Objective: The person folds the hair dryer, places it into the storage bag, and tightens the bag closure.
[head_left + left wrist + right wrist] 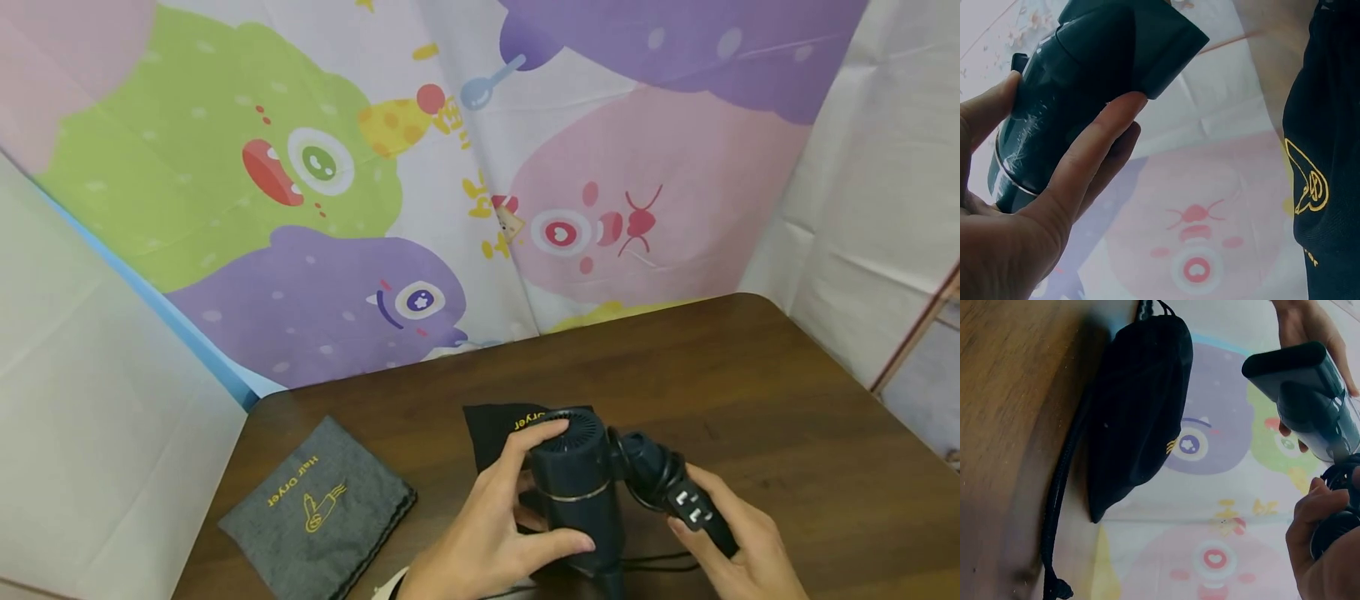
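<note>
A dark blue hair dryer (576, 475) is held in both hands over the table. My left hand (487, 508) grips its barrel, with the index finger on the slotted round end and the thumb along the side. In the left wrist view the flat nozzle (1169, 47) points away from the palm. The handle (708, 508) is angled out from the barrel, and my right hand (750, 533) holds it with the white-marked switches showing. A black cord (637, 487) loops around the hinge area. Behind the dryer lies a black drawstring pouch (1138, 406) with yellow print, partly hidden in the head view.
On the left of the brown wooden table (697, 358) lies a grey pouch (322, 508) printed "Hair Dryer". The black pouch's drawstring (1054, 531) trails over the wood. A cartoon-printed cloth (480, 167) hangs behind the table's far edge, with white cloth at both sides.
</note>
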`<state>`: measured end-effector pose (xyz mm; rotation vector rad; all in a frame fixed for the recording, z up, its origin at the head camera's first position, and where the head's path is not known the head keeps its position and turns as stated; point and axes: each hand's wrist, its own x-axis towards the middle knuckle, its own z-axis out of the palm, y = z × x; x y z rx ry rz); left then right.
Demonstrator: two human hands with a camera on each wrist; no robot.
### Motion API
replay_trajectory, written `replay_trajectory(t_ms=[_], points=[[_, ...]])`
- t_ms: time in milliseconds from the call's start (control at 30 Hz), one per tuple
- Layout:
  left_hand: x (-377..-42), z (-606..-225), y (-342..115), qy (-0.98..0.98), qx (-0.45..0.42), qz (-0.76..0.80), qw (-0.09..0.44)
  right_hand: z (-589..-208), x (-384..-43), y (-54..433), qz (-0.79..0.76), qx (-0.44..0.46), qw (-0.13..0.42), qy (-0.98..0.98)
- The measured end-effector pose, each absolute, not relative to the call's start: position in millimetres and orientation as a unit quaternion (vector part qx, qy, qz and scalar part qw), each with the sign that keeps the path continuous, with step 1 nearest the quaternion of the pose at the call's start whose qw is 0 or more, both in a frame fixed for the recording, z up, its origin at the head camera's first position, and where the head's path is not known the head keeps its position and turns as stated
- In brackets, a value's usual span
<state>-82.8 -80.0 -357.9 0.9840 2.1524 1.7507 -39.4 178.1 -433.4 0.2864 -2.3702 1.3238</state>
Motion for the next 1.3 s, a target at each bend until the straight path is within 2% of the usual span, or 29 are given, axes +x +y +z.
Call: replay_trajectory(t_ms=[167,333,467,633,900,1133,1300], points=[[-80.4,-356.6,-79.4,0.731,0.329,0.591,0.091,-433.2,-40.2,171.8,0.485,0.146,0.277,-0.817],[-79.7,-357.6,-77.8,0.734,0.330,0.589,0.076,-435.9,-40.4,166.4,0.499,0.160,0.315,-0.792],[-78.8,-361.7,-74.0,0.726,0.350,0.590,0.051,-437.0,-36.4,159.9,0.545,0.143,0.292,-0.773],[-76.3,-363.3,-72.8,0.720,0.348,0.598,0.049,-434.1,-31.0,154.1,0.567,0.111,0.256,-0.775],[-75.6,-363.9,-72.3,0.717,0.365,0.593,0.027,-436.2,-32.0,155.3,0.553,0.153,0.278,-0.770],[-77.3,-365.7,-71.0,0.717,0.385,0.581,-0.004,-443.6,-29.6,152.7,0.510,0.057,0.262,-0.817],[-78.0,-366.0,-71.0,0.717,0.388,0.579,-0.009,-444.2,-29.9,151.6,0.506,0.038,0.224,-0.832]])
